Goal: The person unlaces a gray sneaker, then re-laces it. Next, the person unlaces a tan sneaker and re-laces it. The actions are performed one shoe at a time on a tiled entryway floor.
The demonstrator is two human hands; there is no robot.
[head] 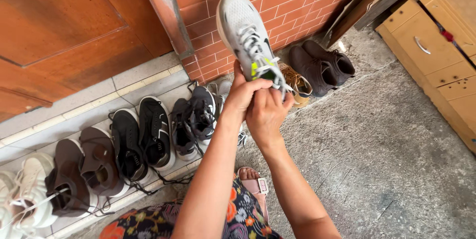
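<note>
White mesh sneaker (pixel 244 28) is tilting toe-up at upper centre; we're gripping its heel with our left hand (pixel 243 95) while our right hand (pixel 267 110) is pinching the laces (pixel 258 46), freeing them above the shoe row (pixel 148 137).

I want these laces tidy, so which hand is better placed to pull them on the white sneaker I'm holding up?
Probably the right hand: its fingers already sit on the laces by the tongue of the white sneaker. The left hand wraps the heel end, steadying it.

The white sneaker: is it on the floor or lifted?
Lifted: both hands hold the white sneaker up, toe raised.
</note>
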